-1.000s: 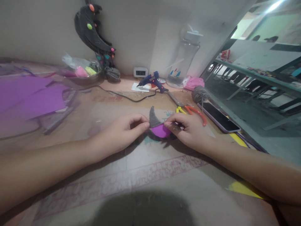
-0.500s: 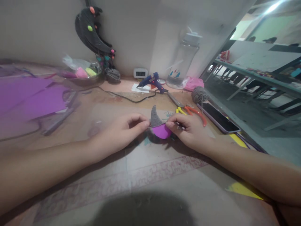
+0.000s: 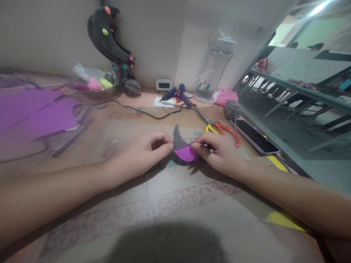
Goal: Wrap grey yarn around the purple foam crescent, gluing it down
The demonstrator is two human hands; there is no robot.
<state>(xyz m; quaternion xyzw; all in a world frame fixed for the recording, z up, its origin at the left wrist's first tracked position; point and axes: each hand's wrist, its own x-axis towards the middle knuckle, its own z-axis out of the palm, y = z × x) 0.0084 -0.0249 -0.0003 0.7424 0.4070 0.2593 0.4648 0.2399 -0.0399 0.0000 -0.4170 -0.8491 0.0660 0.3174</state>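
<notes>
A purple crescent-shaped cutout (image 3: 187, 153), its upper horn wrapped in grey yarn (image 3: 179, 139), is held just above the table between my hands. My left hand (image 3: 146, 151) pinches its left edge with thumb and forefinger. On the other side, my right hand (image 3: 221, 153) is closed, with thumb and forefinger at the edge of the wrap where the yarn meets the purple. Something small and dark shows in its curled fingers; I cannot make out what it is. Beyond my right hand lie scissors (image 3: 229, 132) with orange handles and a yellow-handled tool (image 3: 210, 128).
At the back are a blue glue gun (image 3: 179, 95) with a trailing cord, a small clock (image 3: 163, 85) and a clear bottle (image 3: 212, 73). To the right lie a yarn ball (image 3: 233, 109) and a phone (image 3: 256, 137). Purple sheets (image 3: 35, 113) cover the left.
The crescent has shifted slightly left and tilted a little between my fingers. My right hand has moved slightly left with it. Both hands keep their pinch.
</notes>
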